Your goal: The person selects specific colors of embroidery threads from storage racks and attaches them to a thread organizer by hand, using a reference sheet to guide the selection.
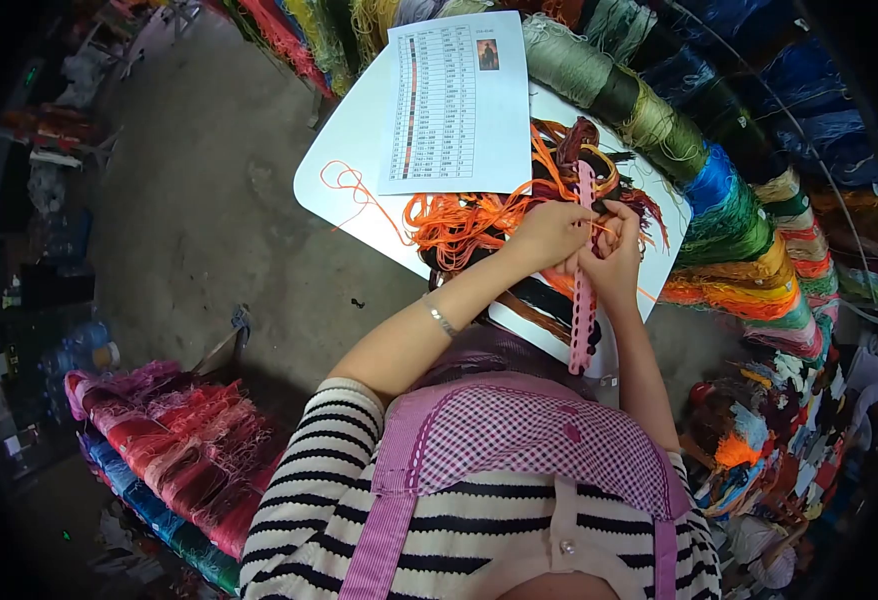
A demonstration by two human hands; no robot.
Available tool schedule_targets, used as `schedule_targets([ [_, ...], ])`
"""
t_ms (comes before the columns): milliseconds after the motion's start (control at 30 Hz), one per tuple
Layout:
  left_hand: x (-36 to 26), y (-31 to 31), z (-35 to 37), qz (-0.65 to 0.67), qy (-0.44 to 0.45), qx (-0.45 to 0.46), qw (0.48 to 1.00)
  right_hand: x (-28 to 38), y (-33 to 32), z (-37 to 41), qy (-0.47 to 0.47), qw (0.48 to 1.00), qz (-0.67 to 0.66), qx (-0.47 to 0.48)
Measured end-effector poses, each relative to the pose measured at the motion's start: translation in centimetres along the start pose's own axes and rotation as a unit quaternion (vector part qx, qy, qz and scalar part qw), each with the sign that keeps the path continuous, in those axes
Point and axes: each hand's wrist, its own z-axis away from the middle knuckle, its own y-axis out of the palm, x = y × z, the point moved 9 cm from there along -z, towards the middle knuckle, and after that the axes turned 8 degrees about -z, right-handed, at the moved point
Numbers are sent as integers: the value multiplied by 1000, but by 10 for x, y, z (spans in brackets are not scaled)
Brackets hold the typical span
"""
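Note:
My left hand (551,236) and my right hand (614,252) meet over a long pink strip with holes along its edge (583,320). Both hands are closed, their fingertips pinching orange thread (601,226) at the strip. Loops of orange thread (454,222) spread out to the left of my left hand. Dark red thread (581,140) lies at the strip's far end, with black thread (544,298) beneath my wrists. Parts of the strip are hidden behind my fingers.
A printed sheet with a number table (454,110) lies on the white table (334,165). Hanks of coloured thread (729,215) hang along the right. More pink and red hanks (189,440) are at lower left, beside the grey floor (209,220).

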Motion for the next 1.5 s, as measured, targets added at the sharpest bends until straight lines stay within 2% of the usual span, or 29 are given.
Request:
schedule_targets([
  [133, 1, -7, -3, -78, 44, -30, 996, -1, 1, -3, -16, 1000, 17, 10],
  [200, -29, -37, 30, -229, 242, -162, 929, -2, 1, -3, -32, 999, 7, 14],
  [233, -30, -54, 50, -223, 183, -180, 940, -9, 2, -4, -3, 1000, -16, 26],
  [267, -21, -67, 63, -203, 156, -156, 954, -15, 3, -3, 27, 998, -38, 37],
  [333, 10, -114, 96, -65, 75, -180, 979, -19, 4, -5, 31, 998, -49, 40],
  [367, 21, -145, 122, -46, -16, -233, 971, -20, 5, -5, 33, 997, -61, 44],
  [400, 45, -182, 145, -17, 5, -300, 954, -18, 4, -5, 33, 997, -60, 42],
  [433, 66, -216, 175, 34, -54, -398, 915, -16, 4, -5, 45, 997, -35, 46],
  [467, 93, -259, 198, -6, -14, -439, 899, -15, 4, -5, 57, 997, -10, 49],
  [500, 107, -284, 225, -46, -114, -484, 866, -13, 3, -5, 57, 997, -9, 48],
  [533, 114, -309, 253, -297, -168, -551, 762, -12, 5, -5, 65, 996, 19, 57],
  [567, 108, -309, 263, -477, -255, -526, 656, -12, 6, -5, 73, 994, 47, 64],
  [600, 84, -297, 259, -520, -212, -544, 624, -9, 5, -3, 74, 994, 49, 63],
  [633, 57, -277, 250, -559, -169, -558, 590, 4, 3, -2, 20, 991, 124, 56],
  [667, 47, -259, 228, -546, -79, -527, 647, 16, 4, 1, -34, 979, 197, 49],
  [700, 35, -238, 206, -525, 11, -490, 696, 17, 4, 6, -32, 978, 199, 51],
  [767, 11, -186, 163, -517, 39, -417, 747, 39, 6, 16, -135, 942, 306, 23],
  [833, 4, -160, 137, -516, 64, -389, 761, 30, 7, 21, -110, 946, 305, 30],
  [1033, 21, -150, 120, -563, 71, -378, 732, 29, -2, 11, -112, 946, 304, 25],
  [1100, 22, -148, 120, -564, 68, -381, 729, 39, -13, 1, -81, 955, 285, 8],
  [1233, 22, -146, 118, -572, 59, -380, 724, 84, -33, -24, -189, 927, 319, -59],
  [1367, 18, -144, 118, -564, 73, -374, 732, 88, -36, -47, -233, 911, 330, -79],
  [1500, 23, -138, 119, -559, 101, -389, 725, 58, -23, -51, -202, 922, 330, 29],
])
